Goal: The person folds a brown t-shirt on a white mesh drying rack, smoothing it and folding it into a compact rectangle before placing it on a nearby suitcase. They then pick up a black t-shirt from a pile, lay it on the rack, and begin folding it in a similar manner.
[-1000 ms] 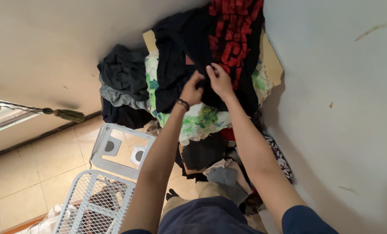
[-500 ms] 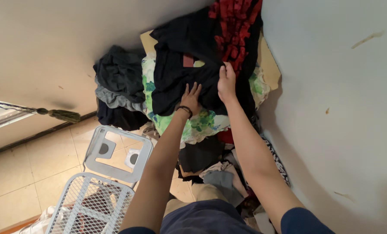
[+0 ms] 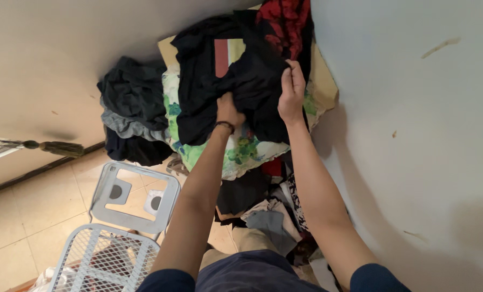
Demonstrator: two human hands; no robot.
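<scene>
Both hands clenched on a black cotton T-shirt with red print [image 3: 241, 81], which lies atop the heap in the wall corner. Left hand [image 3: 228, 111] bunches its lower middle; right hand [image 3: 292, 92] pinches its right edge. Just below the grip: green floral sheet [image 3: 236, 154] (creased). Right of the grip, white wall [image 3: 414, 135] close; left, dark grey clothes [image 3: 131, 100]. White mesh basket [image 3: 104, 259] well below-left, over open tiled floor [image 3: 25, 216].

Pale walls [image 3: 414, 108] meet in a corner above a beige tiled floor [image 3: 31, 216].
</scene>
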